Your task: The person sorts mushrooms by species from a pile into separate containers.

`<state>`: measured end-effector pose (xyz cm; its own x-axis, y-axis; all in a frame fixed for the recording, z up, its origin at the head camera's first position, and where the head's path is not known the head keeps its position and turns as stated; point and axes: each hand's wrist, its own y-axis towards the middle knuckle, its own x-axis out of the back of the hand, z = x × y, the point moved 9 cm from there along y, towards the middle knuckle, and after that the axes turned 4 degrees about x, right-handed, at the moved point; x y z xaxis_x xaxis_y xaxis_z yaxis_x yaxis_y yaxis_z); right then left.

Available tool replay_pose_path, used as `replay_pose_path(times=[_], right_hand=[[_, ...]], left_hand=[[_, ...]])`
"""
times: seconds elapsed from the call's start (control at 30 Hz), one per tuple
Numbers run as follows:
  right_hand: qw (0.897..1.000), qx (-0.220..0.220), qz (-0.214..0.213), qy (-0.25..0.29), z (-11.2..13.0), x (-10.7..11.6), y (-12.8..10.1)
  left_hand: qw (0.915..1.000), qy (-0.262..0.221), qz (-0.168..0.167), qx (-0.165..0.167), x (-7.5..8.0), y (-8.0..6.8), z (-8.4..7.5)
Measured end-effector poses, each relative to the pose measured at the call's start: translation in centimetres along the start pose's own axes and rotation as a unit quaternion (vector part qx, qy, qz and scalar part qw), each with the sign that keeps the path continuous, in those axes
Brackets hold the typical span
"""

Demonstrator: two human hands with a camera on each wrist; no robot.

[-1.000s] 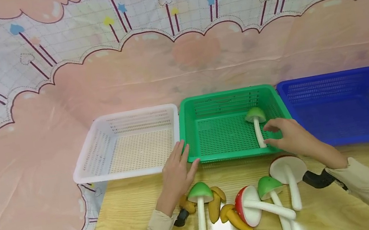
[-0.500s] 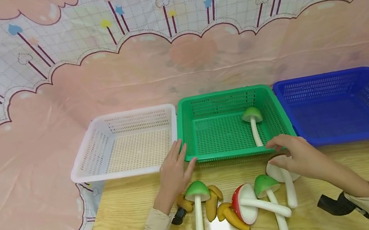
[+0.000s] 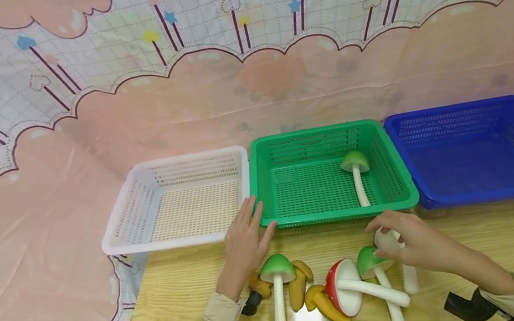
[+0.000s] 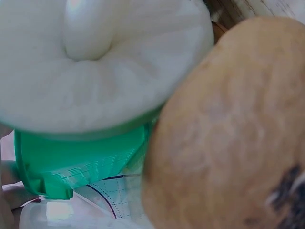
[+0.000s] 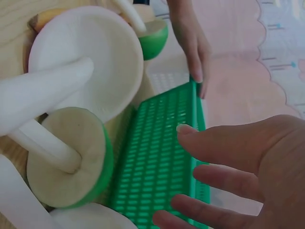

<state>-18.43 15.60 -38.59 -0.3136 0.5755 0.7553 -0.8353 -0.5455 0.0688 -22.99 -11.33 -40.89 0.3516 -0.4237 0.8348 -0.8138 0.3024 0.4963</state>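
Since a second ago the right hand [image 3: 414,248] has drawn back out of the green slotted plastic basket [image 3: 409,198], leaving a green-capped toy mushroom [image 3: 357,174] inside, and now lies, fingers loosely spread and gripping nothing yet, over the white-capped toy mushroom [image 3: 409,276] at lower right of centre in the head view. Its smooth, rigid body looks light and a little slippery, so its thin stem probably offers the surest hold. At lower centre, the left hand [image 3: 245,246] rests open-fingered against the basket's near-left corner.
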Motion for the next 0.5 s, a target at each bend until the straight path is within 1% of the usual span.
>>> replay_pose_path(times=[0.13,0.3,0.4,0.5], right_hand=[[1.000,0.000,0.003,-0.009,-0.3,-0.9,-0.1],[0.999,0.025,0.002,-0.024,-0.2,-1.9,-0.1],[0.999,0.037,0.010,-0.018,-0.2,-2.6,-0.1],[0.999,0.030,0.014,-0.006,-0.6,-3.1,-0.2]], left_hand=[[1.0000,-0.003,-0.002,-0.002,0.0,0.0,-0.1],[1.0000,-0.005,0.000,0.001,-0.2,-0.2,-0.1],[1.0000,-0.006,-0.003,0.002,-0.2,-0.2,-0.1],[0.9999,-0.008,-0.008,0.002,-0.1,-0.2,0.0]])
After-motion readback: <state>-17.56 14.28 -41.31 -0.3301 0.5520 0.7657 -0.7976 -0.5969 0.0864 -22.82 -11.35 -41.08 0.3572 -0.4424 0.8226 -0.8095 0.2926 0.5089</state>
